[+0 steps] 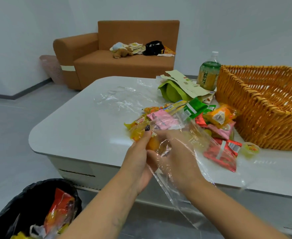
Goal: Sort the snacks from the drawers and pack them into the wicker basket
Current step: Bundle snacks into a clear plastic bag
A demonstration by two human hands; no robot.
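My left hand (138,159) pinches a yellow snack packet (138,132) over the white table's near edge. My right hand (178,157) grips a clear plastic bag (190,140) that drapes over its wrist and hangs below the table edge; an orange snack (153,144) sits between both hands. A pile of colourful snack packets (193,114) lies on the table beside the hands. The wicker basket (265,118) stands at the right, and no snacks show inside it. A red packet (222,152) and a small jelly cup (250,149) lie near its front.
A green drink bottle (209,73) and torn green packaging (178,88) stand behind the pile. Crumpled clear film (123,95) lies mid-table (76,121). A black-lined bin (35,211) with wrappers sits at lower left. A brown sofa (121,54) is beyond.
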